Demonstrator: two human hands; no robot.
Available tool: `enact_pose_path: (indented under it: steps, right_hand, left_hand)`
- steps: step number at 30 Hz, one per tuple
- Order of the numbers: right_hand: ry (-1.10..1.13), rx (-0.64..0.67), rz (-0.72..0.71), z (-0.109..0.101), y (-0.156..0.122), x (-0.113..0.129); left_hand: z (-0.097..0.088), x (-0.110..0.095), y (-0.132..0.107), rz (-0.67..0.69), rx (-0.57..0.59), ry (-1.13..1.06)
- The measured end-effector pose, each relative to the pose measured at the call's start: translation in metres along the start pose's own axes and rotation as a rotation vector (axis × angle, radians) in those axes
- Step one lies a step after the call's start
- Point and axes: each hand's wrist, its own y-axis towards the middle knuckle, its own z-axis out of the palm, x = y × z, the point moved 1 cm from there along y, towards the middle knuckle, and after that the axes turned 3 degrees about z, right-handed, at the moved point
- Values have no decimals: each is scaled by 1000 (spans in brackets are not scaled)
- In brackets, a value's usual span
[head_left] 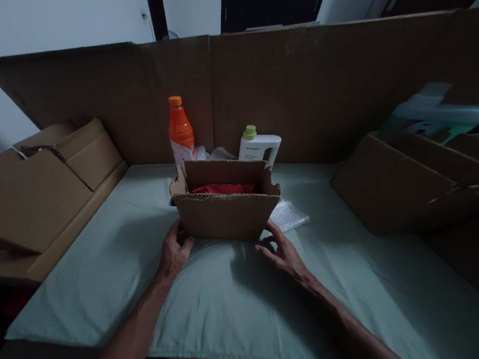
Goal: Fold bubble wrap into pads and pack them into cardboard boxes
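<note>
A small open-topped cardboard box [230, 214] is in the middle of the view, its long wall facing me. Something red [225, 189] lies inside; the box's front wall hides most of it. My left hand [175, 251] holds the lower left corner, thumb in front and the other fingers partly hidden by the side. At the lower right corner, my right hand [284, 252] grips the box with its fingers against the side and its thumb in front. A piece of bubble wrap [288, 215] lies on the cloth just right of the box.
Behind the box stand an orange bottle [179, 127] and a white jug [257, 145] with a green cap. Larger cardboard boxes flank the pale green cloth [150, 307], at left [49, 191] and right [401, 180]. A clear container [436, 114] sits in the right one. A cardboard wall [320, 88] closes the back.
</note>
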Motion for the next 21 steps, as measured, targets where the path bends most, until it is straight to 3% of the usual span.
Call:
enact_pose_path:
  steps: [8,21]
  right_hand:
    - [-150,-102,-25,-1,-15,-11]
    - [-242,-189,26,0,-23,-19]
  left_hand:
    - [6,2,-5,16,-31,-272]
    - [1,10,-15,-30,-130,-80]
